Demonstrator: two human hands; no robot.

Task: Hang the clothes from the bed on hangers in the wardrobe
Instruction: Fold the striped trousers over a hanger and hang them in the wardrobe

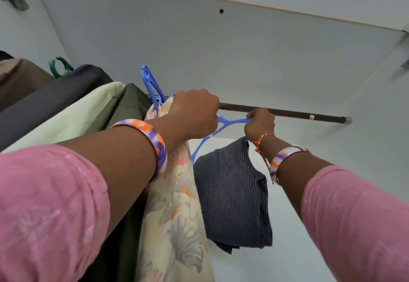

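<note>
Fingers of right hand [260, 123] curl round one end of the blue hanger [230, 122], just under the rod [287, 113]; left hand [194, 116] closes on the hanger's other side, near the hook, w/ knuckles up against the rod. Hook itself is hidden behind the left fist, so can't tell if it's over the rod yet. Striped dark garment [232, 193] hangs below the hanger, btwn both forearms, folded over. Hanger's long axis runs roughly along the rod, not across it. Left hand is nearer the hook, so it prob. guides seating. To its left: floral garment [177, 204] touching, then packed clothes. Bare rod stretches right to the end bracket [348, 120]; that's the open room.
</note>
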